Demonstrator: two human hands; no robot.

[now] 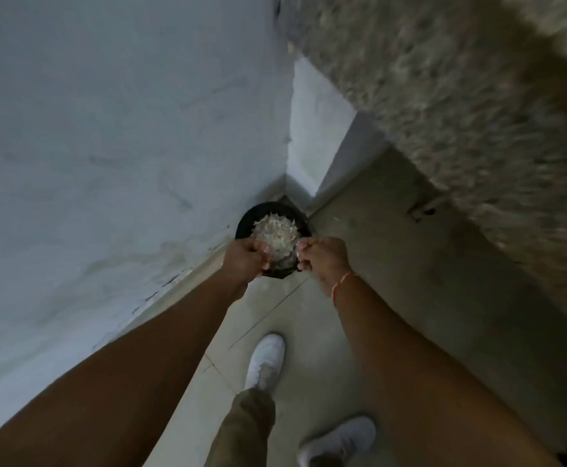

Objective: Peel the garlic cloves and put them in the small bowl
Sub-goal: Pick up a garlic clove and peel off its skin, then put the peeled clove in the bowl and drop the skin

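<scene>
Down by the white shoes [264, 362] on the floor [376, 264], nothing lies spilled. Further out, the left hand [245, 261] and right hand [322, 258], apart, each grip the dark bowl [258, 214] heaped with garlic skins [275, 232]; a tilt could scatter them. No peeled cloves visible.

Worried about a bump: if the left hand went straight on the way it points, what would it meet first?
Probably the corner where the grey wall meets the floor, just beyond the black container the left hand grips; depth is unclear.
</scene>
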